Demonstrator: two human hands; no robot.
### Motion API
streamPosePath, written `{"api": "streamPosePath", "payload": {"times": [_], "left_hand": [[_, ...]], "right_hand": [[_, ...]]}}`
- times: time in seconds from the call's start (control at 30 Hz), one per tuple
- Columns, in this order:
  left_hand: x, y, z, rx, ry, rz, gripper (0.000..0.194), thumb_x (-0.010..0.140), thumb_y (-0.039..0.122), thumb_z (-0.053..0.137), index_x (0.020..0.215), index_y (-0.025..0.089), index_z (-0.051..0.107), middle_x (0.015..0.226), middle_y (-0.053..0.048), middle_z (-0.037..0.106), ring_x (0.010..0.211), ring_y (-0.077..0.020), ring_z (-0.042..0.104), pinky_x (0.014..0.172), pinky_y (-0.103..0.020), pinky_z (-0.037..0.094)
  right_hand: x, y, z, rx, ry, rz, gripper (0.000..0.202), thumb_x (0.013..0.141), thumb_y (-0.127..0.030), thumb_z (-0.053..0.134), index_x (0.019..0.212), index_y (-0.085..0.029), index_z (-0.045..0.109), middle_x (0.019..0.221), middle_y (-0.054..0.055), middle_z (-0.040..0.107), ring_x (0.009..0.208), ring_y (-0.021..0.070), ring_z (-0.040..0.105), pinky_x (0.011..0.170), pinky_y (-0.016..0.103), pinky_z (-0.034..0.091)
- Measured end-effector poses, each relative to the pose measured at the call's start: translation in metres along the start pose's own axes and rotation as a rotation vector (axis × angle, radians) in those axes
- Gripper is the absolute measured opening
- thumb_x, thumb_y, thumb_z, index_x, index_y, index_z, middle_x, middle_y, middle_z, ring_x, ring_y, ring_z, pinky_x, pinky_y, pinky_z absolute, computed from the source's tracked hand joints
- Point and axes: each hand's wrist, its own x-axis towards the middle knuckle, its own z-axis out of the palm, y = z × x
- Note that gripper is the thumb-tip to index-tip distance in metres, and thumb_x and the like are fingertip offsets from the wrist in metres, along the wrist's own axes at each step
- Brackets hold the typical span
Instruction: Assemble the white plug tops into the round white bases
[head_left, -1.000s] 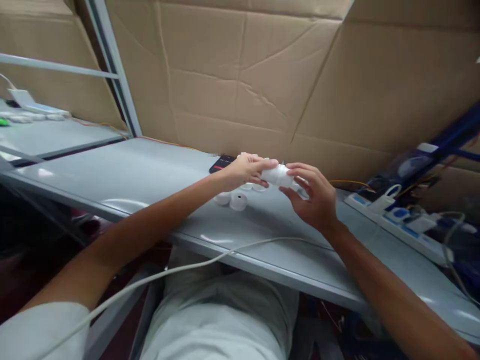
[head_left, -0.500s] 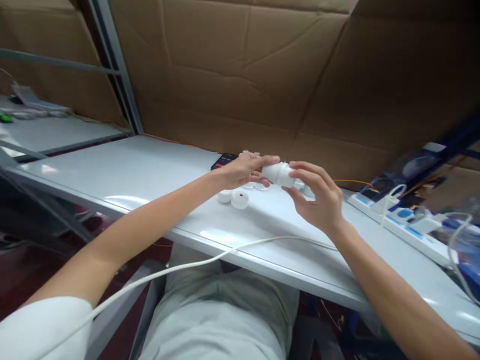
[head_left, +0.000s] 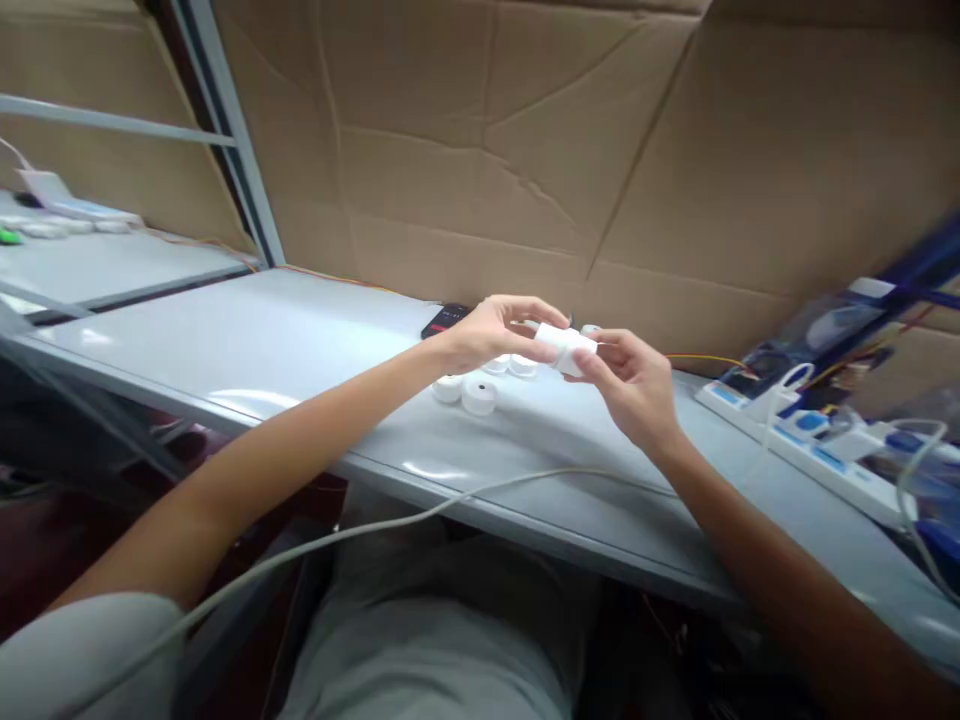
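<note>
We hold a smooth, white, plastic-looking cylinder (head_left: pixel 568 348) above the glossy grey tabletop (head_left: pixel 330 340), its long axis running from hand to hand. Our left hand (head_left: pixel 491 332) is clasped on its left end, our right hand (head_left: pixel 637 388) on its right; neither is nearer. Squat, round white pieces (head_left: pixel 479 401) lie below-left, a flat black phone (head_left: pixel 441 321) beyond; a pale, thin cable (head_left: pixel 405 521) crosses nearer us.

The grey table (head_left: pixel 300 320) bears white pieces (head_left: pixel 480 398), phone (head_left: pixel 444 320), cable (head_left: pixel 585 472) and power strip (head_left: pixel 829 459).
</note>
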Motion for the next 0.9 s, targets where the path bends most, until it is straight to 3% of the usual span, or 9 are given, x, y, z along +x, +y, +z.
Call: {"api": "streamPosePath", "payload": {"times": [0.13,0.2,0.3,0.4,0.47,0.53,0.7,0.77,0.9], "left_hand": [[-0.001,0.001,0.005,0.082,-0.026,0.114,0.044,0.063,0.027,0.098,0.102,0.015,0.082,0.112,-0.008,0.078,0.104,-0.0213,0.072,0.095,-0.035,0.055],[-0.001,0.001,0.006,0.085,-0.036,0.122,0.045,0.062,0.027,0.099,0.102,0.015,0.082,0.111,-0.008,0.078,0.105,-0.0219,0.072,0.095,-0.035,0.055],[-0.001,-0.001,0.008,0.045,0.015,0.051,0.048,0.064,0.033,0.098,0.106,0.016,0.08,0.106,-0.007,0.077,0.096,-0.0197,0.072,0.084,-0.033,0.057],[-0.001,-0.002,0.01,0.012,0.097,-0.056,0.041,0.075,0.043,0.092,0.1,0.015,0.079,0.099,-0.006,0.075,0.09,-0.0176,0.071,0.078,-0.032,0.059],[-0.001,-0.002,0.01,-0.006,0.109,-0.108,0.041,0.077,0.05,0.089,0.092,0.013,0.078,0.096,-0.006,0.074,0.088,-0.0174,0.07,0.077,-0.032,0.061],[-0.001,-0.002,0.01,0.013,0.084,-0.106,0.044,0.076,0.053,0.09,0.09,0.013,0.077,0.093,-0.006,0.073,0.086,-0.0168,0.069,0.076,-0.032,0.061],[0.0,-0.002,0.008,0.181,0.041,0.012,0.051,0.072,0.055,0.092,0.096,0.013,0.076,0.094,-0.007,0.074,0.086,-0.0175,0.07,0.077,-0.032,0.06],[0.001,-0.003,0.009,0.244,0.064,0.072,0.05,0.07,0.053,0.093,0.095,0.014,0.074,0.1,-0.007,0.073,0.092,-0.0184,0.07,0.079,-0.031,0.059],[0.002,-0.004,0.01,0.335,0.102,0.119,0.042,0.079,0.047,0.086,0.101,0.017,0.068,0.113,-0.008,0.071,0.1,-0.0188,0.07,0.079,-0.028,0.058]], "right_hand": [[0.005,0.002,0.003,0.243,-0.095,0.391,0.048,0.083,-0.071,0.08,0.09,-0.024,0.071,0.074,0.004,0.077,0.063,0.0243,0.078,0.066,0.04,0.073],[0.006,0.003,0.004,0.248,-0.171,0.468,0.053,0.088,-0.077,0.068,0.091,-0.024,0.071,0.07,0.007,0.076,0.058,0.0253,0.076,0.057,0.039,0.071],[0.003,0.006,0.004,0.157,-0.216,0.345,0.063,0.093,-0.085,0.053,0.096,-0.024,0.07,0.077,0.009,0.076,0.061,0.0264,0.077,0.057,0.042,0.07],[-0.001,0.007,0.004,-0.004,-0.099,0.024,0.052,0.088,-0.075,0.073,0.111,-0.028,0.067,0.112,0.007,0.077,0.088,0.0264,0.081,0.076,0.042,0.072],[-0.003,0.007,0.004,-0.089,-0.048,-0.096,0.053,0.08,-0.065,0.086,0.115,-0.029,0.067,0.124,0.006,0.074,0.096,0.0255,0.08,0.084,0.042,0.071],[-0.003,0.007,0.003,-0.061,-0.055,-0.047,0.052,0.078,-0.062,0.089,0.111,-0.027,0.069,0.115,0.006,0.077,0.087,0.0241,0.08,0.081,0.041,0.071],[0.002,0.007,-0.001,0.141,-0.13,0.241,0.053,0.071,-0.068,0.091,0.089,-0.021,0.074,0.083,0.005,0.077,0.071,0.0248,0.079,0.071,0.043,0.072],[0.004,0.007,-0.003,0.117,-0.119,0.212,0.054,0.07,-0.068,0.092,0.09,-0.021,0.075,0.085,0.006,0.078,0.075,0.026,0.08,0.075,0.046,0.072],[0.014,0.006,-0.013,-0.073,0.015,-0.018,0.05,0.074,-0.061,0.091,0.103,-0.024,0.074,0.096,0.006,0.082,0.089,0.0279,0.081,0.083,0.047,0.07]]}}
